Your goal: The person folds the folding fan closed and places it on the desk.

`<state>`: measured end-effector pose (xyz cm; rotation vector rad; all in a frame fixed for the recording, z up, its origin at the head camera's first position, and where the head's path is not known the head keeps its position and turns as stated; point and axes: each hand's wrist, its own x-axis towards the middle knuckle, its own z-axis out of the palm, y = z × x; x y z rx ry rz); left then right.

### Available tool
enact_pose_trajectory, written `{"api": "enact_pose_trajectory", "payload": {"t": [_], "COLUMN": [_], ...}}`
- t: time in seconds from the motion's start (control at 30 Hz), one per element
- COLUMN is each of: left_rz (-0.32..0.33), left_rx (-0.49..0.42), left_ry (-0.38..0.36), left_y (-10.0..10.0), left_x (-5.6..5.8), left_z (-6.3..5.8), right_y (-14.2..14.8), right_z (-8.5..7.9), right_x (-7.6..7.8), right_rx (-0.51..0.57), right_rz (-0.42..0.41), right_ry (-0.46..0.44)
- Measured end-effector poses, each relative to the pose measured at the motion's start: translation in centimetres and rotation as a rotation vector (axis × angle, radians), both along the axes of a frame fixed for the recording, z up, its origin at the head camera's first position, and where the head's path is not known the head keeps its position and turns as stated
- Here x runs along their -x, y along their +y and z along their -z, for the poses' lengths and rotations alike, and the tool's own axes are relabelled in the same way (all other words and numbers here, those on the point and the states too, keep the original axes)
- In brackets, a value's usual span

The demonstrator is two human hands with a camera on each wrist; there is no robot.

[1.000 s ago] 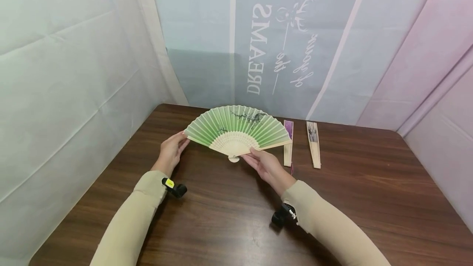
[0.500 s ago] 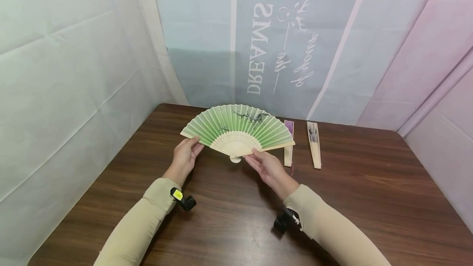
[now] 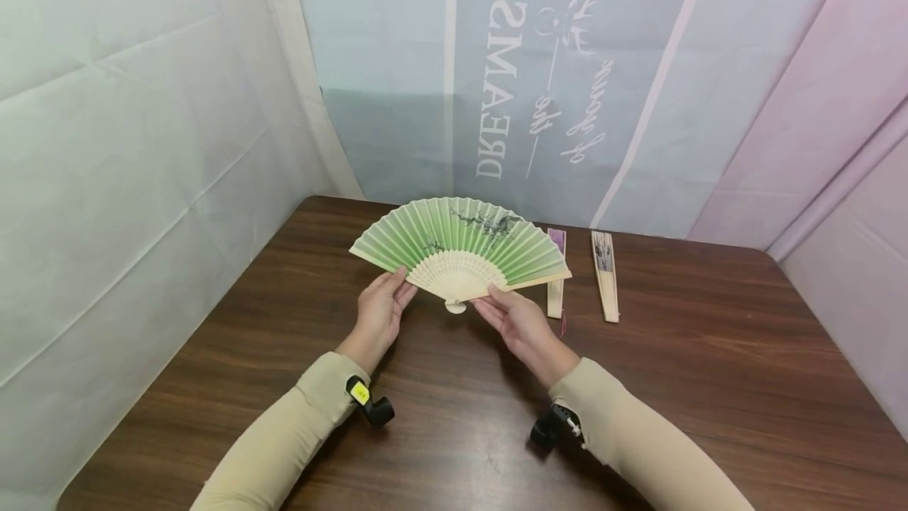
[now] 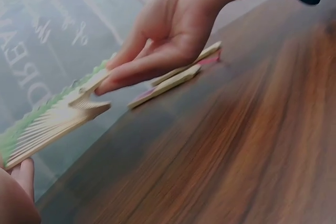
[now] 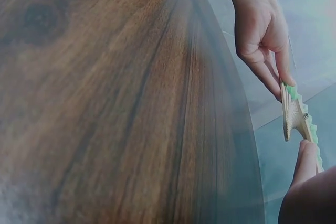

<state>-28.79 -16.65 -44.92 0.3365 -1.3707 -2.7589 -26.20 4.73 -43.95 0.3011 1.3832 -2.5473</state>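
A green folding fan (image 3: pixel 464 239) with a dark branch print is spread wide and held up over the table. My left hand (image 3: pixel 379 314) pinches its left outer rib between thumb and fingers, close to where the green leaf meets the bare ribs. With thumb on top, my right hand (image 3: pixel 521 326) grips the right outer rib near the pivot. In the left wrist view the fan (image 4: pixel 58 119) appears nearly edge-on, both hands at its ribs. The right wrist view shows the fan's pale ribs (image 5: pixel 295 114) between the two hands.
Behind the right side of the fan lies a folded purple fan (image 3: pixel 556 302) with a tassel, partly covered. A folded grey-patterned fan (image 3: pixel 605 278) rests farther right. Fabric curtains (image 3: pixel 383 38) stand around the brown wooden table (image 3: pixel 709 369).
My left hand has slid along the left rib from the fan's outer corner inward, to the right. The right hand keeps its grip, and the fan has shifted slightly right.
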Motion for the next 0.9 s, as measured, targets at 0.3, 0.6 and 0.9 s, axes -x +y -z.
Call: {"api": "enact_pose_trajectory", "payload": {"t": [0.3, 0.6, 0.9], "left_rz": [-0.019, -0.019, -0.002], "left_rx": [-0.021, -0.028, -0.039], "left_ry": [0.01, 0.009, 0.011], "left_y": [1.6, 2.0, 1.8], "left_x": [-0.8, -0.6, -0.3], "left_z": [0.1, 0.2, 0.4], "right_y": [0.2, 0.2, -0.1], "right_z": [-0.1, 0.2, 0.1], "right_x": [-0.1, 0.0, 0.2], "right_rx": [-0.056, -0.1, -0.12], "right_rz": [0.023, 0.053, 0.059], "right_ry": [0.019, 0.045, 0.048]}}
